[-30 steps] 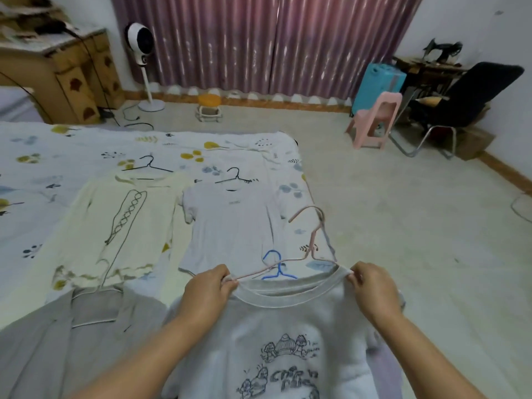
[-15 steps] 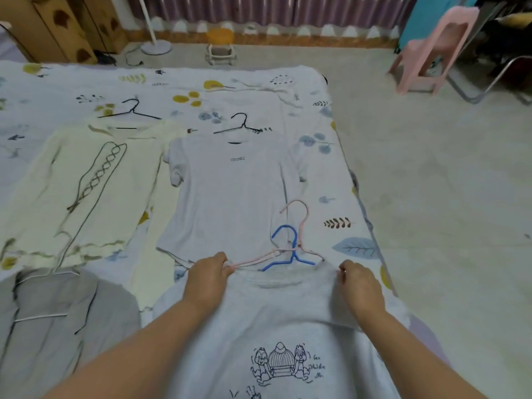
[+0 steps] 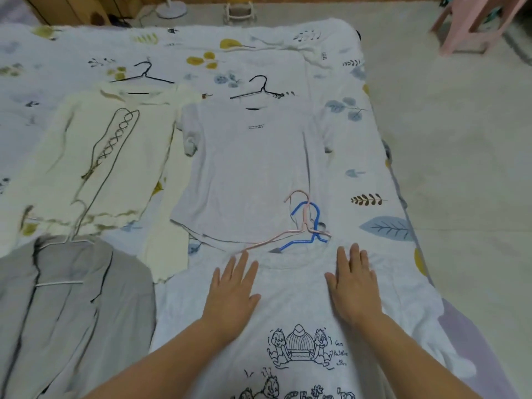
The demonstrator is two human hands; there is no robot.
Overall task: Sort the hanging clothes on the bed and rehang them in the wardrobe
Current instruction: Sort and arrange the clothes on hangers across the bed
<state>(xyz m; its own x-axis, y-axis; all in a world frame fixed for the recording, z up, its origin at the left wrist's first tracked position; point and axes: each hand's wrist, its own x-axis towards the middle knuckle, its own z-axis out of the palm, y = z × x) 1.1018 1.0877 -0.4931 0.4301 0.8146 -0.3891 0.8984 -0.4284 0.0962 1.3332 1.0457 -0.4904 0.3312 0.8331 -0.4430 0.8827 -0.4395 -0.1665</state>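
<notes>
A white T-shirt with a cartoon print (image 3: 296, 318) lies flat on the bed in front of me, on a pink hanger (image 3: 276, 237) that crosses a blue hanger (image 3: 305, 234) at its collar. My left hand (image 3: 233, 292) and my right hand (image 3: 352, 283) press flat on its chest, fingers straight, just below the collar. Beyond it lies a pale lilac T-shirt (image 3: 250, 168) on a black hanger (image 3: 259, 90). A cream long-sleeved top (image 3: 95, 168) on another black hanger (image 3: 144, 77) lies to the left. A grey shirt (image 3: 69, 309) on a white hanger lies near left.
The bed (image 3: 374, 133) has a white leaf-print sheet; its right edge drops to a bare pale floor (image 3: 466, 174). A pink plastic chair (image 3: 472, 24) stands at the far right. A fan base (image 3: 171, 10) and a small stool stand past the bed's far end.
Both hands have let go of the cartoon shirt's collar and now lie flat on its chest. The shirt has settled onto the bed and my view has tilted further down.
</notes>
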